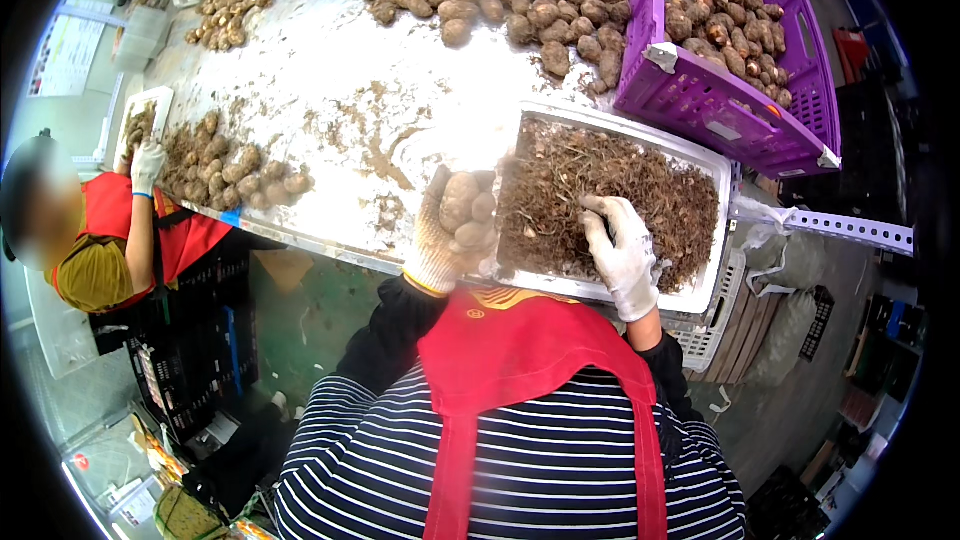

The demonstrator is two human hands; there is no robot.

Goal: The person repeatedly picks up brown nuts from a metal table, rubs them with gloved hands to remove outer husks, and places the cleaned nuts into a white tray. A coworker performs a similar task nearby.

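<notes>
My left hand [435, 240], in a knitted glove with a yellow cuff edge, is curled around the left side of several brown taro corms [466, 208] on the metal table; blur hides how firmly it holds them. My right hand [622, 251], in a white glove, is over a white foam tray [718, 240]. Its thumb and fingers are bent with a gap between them, and I see nothing held there. Dark brown fibrous peelings and root hairs [555, 172] fill the tray.
A purple plastic crate [720, 109] of corms stands behind the tray, beside a large pile of corms [540, 0]. A co-worker in a red apron [109, 210] works at the left by a smaller pile [225, 169]. A perforated metal bar [847, 229] juts out at the right.
</notes>
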